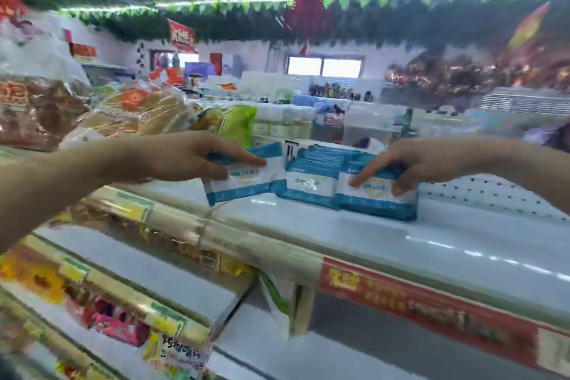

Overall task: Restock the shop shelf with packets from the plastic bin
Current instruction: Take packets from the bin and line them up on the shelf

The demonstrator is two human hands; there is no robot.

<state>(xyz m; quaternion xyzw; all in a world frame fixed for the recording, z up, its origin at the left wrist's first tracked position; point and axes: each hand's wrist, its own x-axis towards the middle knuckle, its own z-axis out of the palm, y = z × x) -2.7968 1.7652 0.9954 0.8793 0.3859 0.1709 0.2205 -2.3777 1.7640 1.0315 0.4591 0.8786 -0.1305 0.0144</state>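
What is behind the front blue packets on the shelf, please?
Behind the front packets, more blue packets stand in rows, with only their top edges showing. The right hand covers those at the right, and whatever lies behind the rows is hidden.

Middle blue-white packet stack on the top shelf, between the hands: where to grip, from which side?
Best guess: take the middle stack by its top edge, from above and in front, thumb on the front face. Its packets stand upright, and the left packet in the left hand and the right stack under the right hand block both sides.
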